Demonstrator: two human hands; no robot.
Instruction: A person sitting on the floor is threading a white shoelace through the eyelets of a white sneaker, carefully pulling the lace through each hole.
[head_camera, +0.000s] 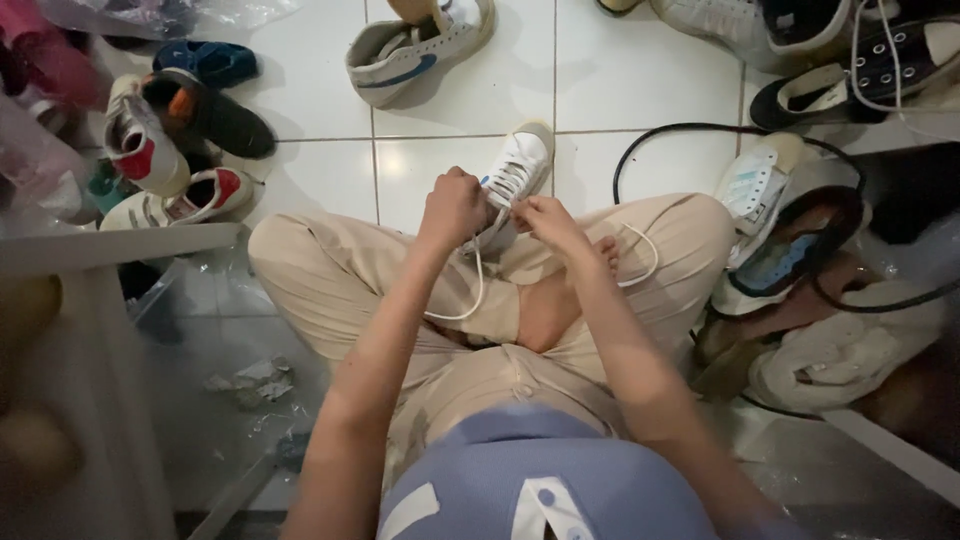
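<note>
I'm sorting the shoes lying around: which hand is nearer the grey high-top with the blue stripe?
Left. The left hand grips laces below the grey high-top; the right hand sits farther right, beside the white sneaker.

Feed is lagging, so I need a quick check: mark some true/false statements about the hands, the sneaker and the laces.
1. Both hands, left hand and right hand, are at the white sneaker. True.
2. The sneaker rests on a table. False: it lies on the white tiled floor, by the crossed legs.
3. White laces hang loose over the beige trousers. True.
4. The cable on the floor is red. False: it is black.
</note>
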